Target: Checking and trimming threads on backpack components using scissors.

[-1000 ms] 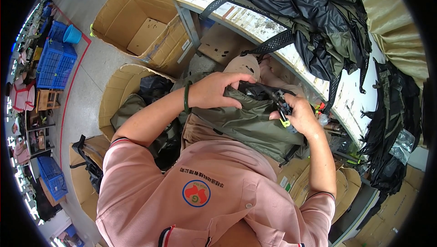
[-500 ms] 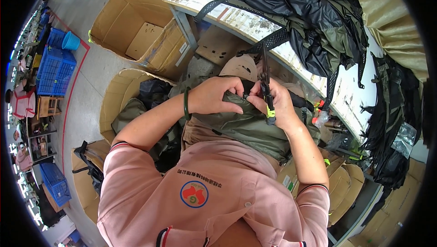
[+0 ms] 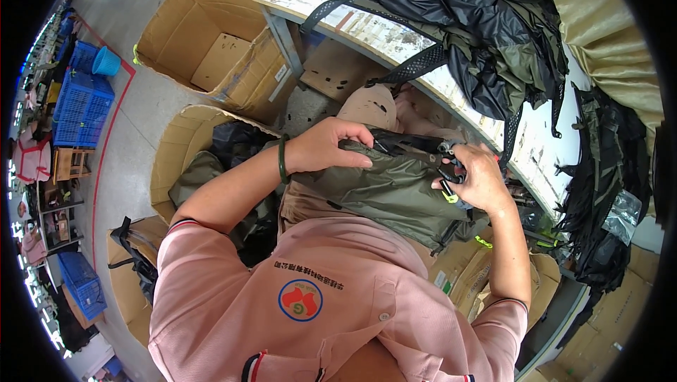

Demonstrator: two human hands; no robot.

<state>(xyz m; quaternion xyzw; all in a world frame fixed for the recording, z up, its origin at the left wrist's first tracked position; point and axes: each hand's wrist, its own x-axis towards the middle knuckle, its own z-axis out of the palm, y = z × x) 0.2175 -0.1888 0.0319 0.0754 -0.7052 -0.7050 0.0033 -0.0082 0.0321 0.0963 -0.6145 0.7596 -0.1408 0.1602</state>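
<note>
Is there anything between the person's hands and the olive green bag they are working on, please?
Nothing visible: the left hand grips the olive green bag at its top edge, and the right hand rests on its right end, around a small black tool.

We're seeing bright, even overhead light with soft shadows and mild glare on the white worktable. Our centre stays sharp, while the fisheye bends edges and we lose the rim to black vignette.
</note>
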